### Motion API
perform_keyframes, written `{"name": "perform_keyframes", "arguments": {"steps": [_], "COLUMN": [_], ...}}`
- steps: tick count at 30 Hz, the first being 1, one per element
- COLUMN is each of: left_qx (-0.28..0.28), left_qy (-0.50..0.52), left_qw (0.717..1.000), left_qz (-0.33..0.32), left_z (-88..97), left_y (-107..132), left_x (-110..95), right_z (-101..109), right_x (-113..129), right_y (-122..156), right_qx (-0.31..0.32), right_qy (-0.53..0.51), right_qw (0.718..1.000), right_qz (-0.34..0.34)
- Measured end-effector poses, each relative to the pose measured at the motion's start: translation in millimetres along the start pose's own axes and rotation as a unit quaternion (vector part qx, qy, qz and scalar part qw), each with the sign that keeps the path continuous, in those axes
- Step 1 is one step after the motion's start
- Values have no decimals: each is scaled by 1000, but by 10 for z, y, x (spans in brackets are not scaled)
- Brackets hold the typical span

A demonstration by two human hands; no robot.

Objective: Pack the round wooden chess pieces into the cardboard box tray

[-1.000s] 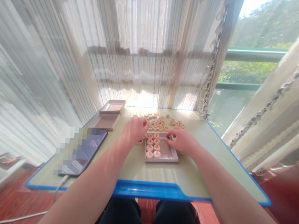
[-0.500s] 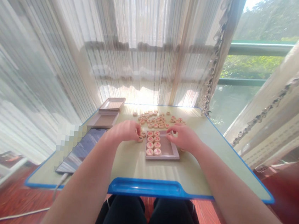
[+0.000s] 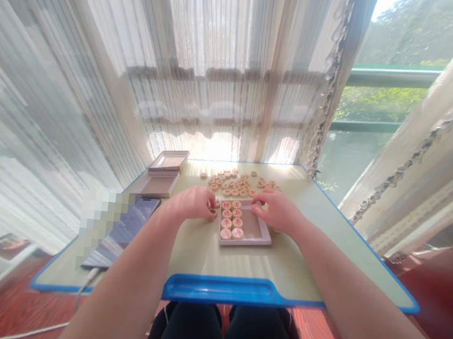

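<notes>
A shallow white tray lies in the middle of a small pale-green table. Two columns of round wooden chess pieces with red characters fill the tray's left side. My left hand rests just left of the tray, fingers curled on a wooden piece at the tray's edge. My right hand hovers over the tray's far right corner, fingers pinched together; what they hold is hidden. Several loose pieces lie scattered beyond the tray.
Two flat boxes sit at the table's back left. A phone with a cable lies at the left. A blue lip runs along the near edge. Sheer curtains and a window surround the table; my legs are below.
My left hand has drawn back from the loose pile to the tray's left edge. My right hand stayed at the tray's far right corner. The camera shifted slightly.
</notes>
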State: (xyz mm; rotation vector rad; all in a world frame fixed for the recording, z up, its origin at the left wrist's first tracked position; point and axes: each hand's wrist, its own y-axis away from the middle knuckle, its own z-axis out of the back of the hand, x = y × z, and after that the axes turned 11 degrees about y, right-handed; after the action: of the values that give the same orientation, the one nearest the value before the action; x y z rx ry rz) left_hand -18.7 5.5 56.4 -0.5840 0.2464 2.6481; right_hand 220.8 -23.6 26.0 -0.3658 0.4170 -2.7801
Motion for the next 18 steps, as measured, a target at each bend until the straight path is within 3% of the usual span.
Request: {"name": "perform_keyframes", "arguments": {"steps": [4,10,18], "left_qx": [-28,-141,-153], "left_qy": [5,88,270], "left_qw": [1000,986,944], "left_qz": [-7,-7,-114], "left_z": [-2,22,-164], "left_y": [-3,-41,-82], "left_x": [7,-52,-310], "right_z": [17,-16,-12], "right_x": [5,-26,62], "right_y": [6,-18,-4], "right_qx": [-12,-66,-131], "right_qy": [-4,-14,-89], "right_qw": [1000,998,985], "right_qz": [-15,-5,64]}}
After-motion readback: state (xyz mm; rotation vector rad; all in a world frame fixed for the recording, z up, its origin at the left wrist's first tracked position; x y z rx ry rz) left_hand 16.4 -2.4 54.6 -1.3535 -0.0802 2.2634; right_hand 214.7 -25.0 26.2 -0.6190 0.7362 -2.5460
